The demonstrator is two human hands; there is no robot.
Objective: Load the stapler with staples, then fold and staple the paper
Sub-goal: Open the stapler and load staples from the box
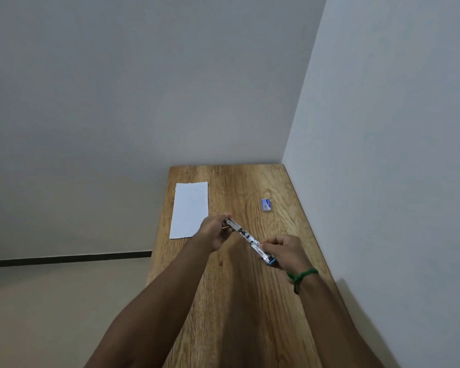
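I am judging this as early in the task, in the loading step. I am holding the stapler (247, 239) opened out long above the counter (250, 301), running from 10 o'clock to 4 o'clock between my hands. My left hand (213, 233) is closing its fingers around the far metal end; my right hand (286, 252) is gripping the blue near end, with thumb and forefinger pinching at the channel. Whether a strip of staples is sitting under those fingertips I cannot tell; it is too small to see.

The staple box (266, 204) is lying at 1 o'clock from the stapler, well apart, so I am guessing staples are either just taken or about to be needed. The paper (189, 209) is lying flat at 11 o'clock, just beyond my left hand, looking unfolded and unstapled, so folding and stapling are both still ahead.

For room, the wall is running close along the counter's right edge, near my right wrist. The paper is nearly touching the left edge. The bare wood in front of me is offering the best working space.
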